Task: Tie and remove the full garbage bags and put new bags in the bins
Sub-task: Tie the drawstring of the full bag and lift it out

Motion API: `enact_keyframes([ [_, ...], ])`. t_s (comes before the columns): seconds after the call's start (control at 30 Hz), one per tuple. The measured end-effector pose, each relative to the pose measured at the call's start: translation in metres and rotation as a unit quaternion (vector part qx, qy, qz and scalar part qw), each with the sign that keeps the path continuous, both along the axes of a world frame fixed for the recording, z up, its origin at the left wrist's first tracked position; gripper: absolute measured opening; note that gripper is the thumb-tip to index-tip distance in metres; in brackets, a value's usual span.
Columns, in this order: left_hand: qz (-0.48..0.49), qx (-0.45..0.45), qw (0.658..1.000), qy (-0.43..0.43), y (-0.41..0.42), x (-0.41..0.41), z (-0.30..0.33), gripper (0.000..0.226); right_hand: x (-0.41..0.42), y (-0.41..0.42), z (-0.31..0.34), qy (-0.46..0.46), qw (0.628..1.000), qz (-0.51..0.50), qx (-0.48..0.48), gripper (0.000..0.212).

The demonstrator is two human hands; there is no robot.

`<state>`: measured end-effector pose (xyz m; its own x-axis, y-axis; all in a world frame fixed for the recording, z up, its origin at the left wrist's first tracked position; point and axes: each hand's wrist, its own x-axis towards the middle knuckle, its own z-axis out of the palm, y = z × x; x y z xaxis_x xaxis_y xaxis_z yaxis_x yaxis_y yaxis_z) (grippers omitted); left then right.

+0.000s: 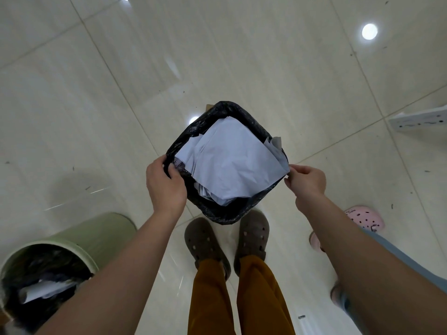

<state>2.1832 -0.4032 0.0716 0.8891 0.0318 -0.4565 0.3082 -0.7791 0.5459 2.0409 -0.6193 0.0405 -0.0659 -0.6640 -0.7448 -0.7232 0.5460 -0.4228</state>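
Observation:
A square bin lined with a black garbage bag (244, 112) stands on the floor just ahead of my feet. White crumpled paper (229, 160) fills it to the top. My left hand (165, 183) grips the bag's folded rim at the bin's left corner, thumb inside. At the right corner my right hand (306, 180) pinches the bag's edge beside the paper. A second bin, round and pale green (96, 238), stands at the lower left with its own black bag and a roll of paper inside.
Glossy cream floor tiles (242, 56) surround the bin. My brown clogs (205, 240) sit right behind it. Another person's pink clog (365, 216) and blue trouser leg are at the right. A white power strip (418, 119) lies at the right edge.

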Motion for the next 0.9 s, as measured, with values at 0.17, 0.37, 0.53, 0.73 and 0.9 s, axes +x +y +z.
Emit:
enact_keyframes([
  [0.17,0.007,0.035,0.999,0.034,0.012,-0.005,-0.008,0.033,0.002,0.005,0.006,0.013,0.993,0.094,-0.071,0.014],
  [0.37,0.068,0.056,0.992,0.096,0.021,-0.007,-0.024,0.019,-0.003,0.009,0.002,-0.035,0.995,-0.027,0.093,0.018],
  [0.53,0.091,0.064,0.990,0.082,0.027,-0.009,-0.027,0.020,-0.007,0.013,-0.004,0.007,0.999,0.029,0.012,0.021],
  [0.73,0.089,-0.013,0.996,0.019,0.022,-0.022,-0.016,0.020,-0.008,0.020,0.000,0.006,0.999,0.033,0.001,0.017],
  [0.9,0.255,-0.117,0.939,0.199,0.018,-0.039,-0.009,0.024,-0.019,0.036,0.004,-0.061,0.985,-0.021,0.163,0.021],
])
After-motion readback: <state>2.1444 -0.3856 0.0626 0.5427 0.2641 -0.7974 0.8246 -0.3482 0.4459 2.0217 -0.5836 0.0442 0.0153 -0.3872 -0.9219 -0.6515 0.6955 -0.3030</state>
